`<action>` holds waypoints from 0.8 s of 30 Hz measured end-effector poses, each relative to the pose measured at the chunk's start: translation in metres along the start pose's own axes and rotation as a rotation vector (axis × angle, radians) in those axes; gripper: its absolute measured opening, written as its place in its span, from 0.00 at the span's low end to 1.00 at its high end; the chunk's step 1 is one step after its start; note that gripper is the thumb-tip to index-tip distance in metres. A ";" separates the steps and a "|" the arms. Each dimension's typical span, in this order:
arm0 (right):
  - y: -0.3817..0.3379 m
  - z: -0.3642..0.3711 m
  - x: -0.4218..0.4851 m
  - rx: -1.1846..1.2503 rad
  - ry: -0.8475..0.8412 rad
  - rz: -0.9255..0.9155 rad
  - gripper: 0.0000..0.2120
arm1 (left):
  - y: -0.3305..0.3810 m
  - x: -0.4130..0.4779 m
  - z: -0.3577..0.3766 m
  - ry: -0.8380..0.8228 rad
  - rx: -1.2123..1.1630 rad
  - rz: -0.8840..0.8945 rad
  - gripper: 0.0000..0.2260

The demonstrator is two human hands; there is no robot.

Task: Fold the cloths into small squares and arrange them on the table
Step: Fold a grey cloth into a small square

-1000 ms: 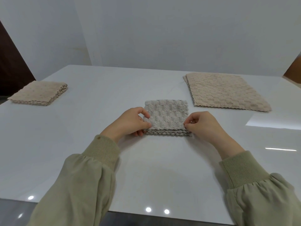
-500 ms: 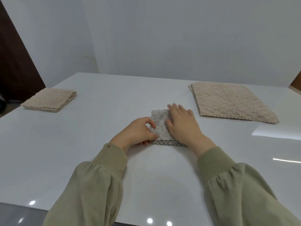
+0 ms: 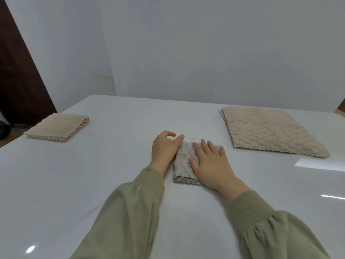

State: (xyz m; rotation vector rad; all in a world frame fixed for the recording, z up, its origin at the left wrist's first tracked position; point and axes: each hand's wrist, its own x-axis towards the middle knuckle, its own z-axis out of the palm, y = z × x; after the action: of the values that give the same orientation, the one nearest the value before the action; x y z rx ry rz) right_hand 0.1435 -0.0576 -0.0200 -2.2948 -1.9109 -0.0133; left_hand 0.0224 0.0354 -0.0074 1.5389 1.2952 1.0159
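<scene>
Folded cloth (image 3: 183,165): pale grey, waffle-textured, scalloped layered edges, mid-table (image 3: 104,171). My right hand (image 3: 211,165) presses it flat-fingered; left hand (image 3: 164,150) curled at its left edge, grip unclear

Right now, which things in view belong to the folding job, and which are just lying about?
Job:
- grey cloth, folded, with the right hand flat on it and the left hand at its left edge
- folded pile, far left
- flat stack, unfolded, right
- table

Lying about:
- door
- dark thing on the floor, too cropped to name
</scene>
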 end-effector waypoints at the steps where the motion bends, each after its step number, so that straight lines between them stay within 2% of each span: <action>1: 0.000 0.000 0.000 0.000 0.001 0.000 0.29 | 0.000 0.002 0.005 0.012 0.028 0.003 0.12; 5: 0.000 -0.001 -0.001 0.001 -0.018 0.013 0.30 | -0.005 0.005 0.012 0.062 0.101 0.015 0.09; 8: 0.001 0.000 0.000 0.030 -0.030 0.086 0.33 | -0.009 0.004 0.009 0.100 0.214 0.107 0.10; 13: -0.001 -0.001 -0.003 0.033 -0.010 0.107 0.34 | -0.012 0.003 0.006 0.051 0.309 0.159 0.06; 14: -0.002 -0.003 -0.005 0.054 0.049 0.101 0.33 | -0.011 0.001 0.005 0.054 0.270 0.171 0.05; 16: -0.002 -0.009 -0.009 0.128 0.282 0.102 0.31 | -0.009 -0.003 0.000 0.098 0.202 0.269 0.08; 19: 0.006 -0.015 -0.013 0.235 0.620 0.099 0.29 | 0.000 -0.016 -0.006 0.138 0.269 0.569 0.13; 21: 0.010 -0.016 -0.012 0.227 0.667 0.052 0.26 | 0.006 -0.027 -0.006 0.032 0.411 0.680 0.17; 22: 0.011 -0.016 -0.012 0.205 0.627 0.019 0.26 | 0.007 -0.033 -0.005 -0.057 0.518 0.676 0.18; 24: 0.009 -0.012 -0.012 0.141 0.407 -0.033 0.26 | 0.003 -0.041 0.000 -0.244 0.762 0.616 0.21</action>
State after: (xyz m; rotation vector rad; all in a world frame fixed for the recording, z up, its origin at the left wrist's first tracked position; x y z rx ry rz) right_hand 0.1512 -0.0721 -0.0101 -1.9833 -1.6822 -0.3142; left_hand 0.0175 -0.0050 -0.0070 2.6662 1.1013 0.6587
